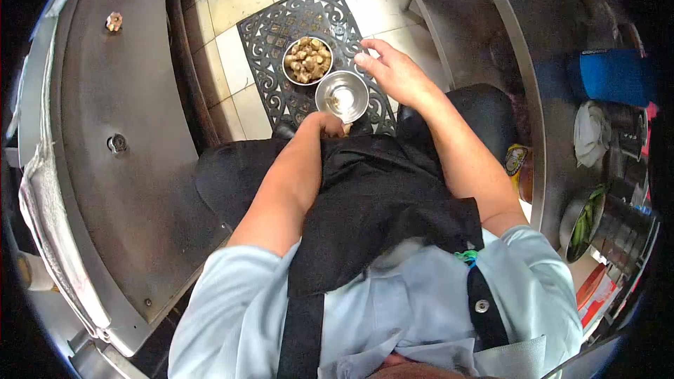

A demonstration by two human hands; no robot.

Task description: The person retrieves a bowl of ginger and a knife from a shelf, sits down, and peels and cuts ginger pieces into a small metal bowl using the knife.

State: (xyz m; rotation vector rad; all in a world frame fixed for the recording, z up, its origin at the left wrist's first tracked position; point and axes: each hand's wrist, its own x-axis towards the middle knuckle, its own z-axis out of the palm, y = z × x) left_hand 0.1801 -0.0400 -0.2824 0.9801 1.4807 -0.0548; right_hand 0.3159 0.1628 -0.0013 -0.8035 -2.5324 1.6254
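Observation:
On the dark openwork mat, a metal bowl (pixel 288 70) is full of knobbly brown-yellow pieces that look like ginger root (pixel 307 60). A second metal bowl (pixel 356 91) stands just nearer to me, with a few small scraps in the bottom. My left hand (pixel 327 125) is low at this bowl's near side, its fingers curled by a small pale piece too unclear to name. My right hand (pixel 394 74) hovers right of the bowls, thumb and fingers apart, holding nothing.
A long steel counter (pixel 119 189) runs along the left, with small metal parts on it. At the right, a steel shelf edge (pixel 523 49) borders a blue container (pixel 614 77), a white cloth (pixel 592 133) and a bowl of green vegetables (pixel 584 224). Pale floor tiles surround the mat (pixel 277 31).

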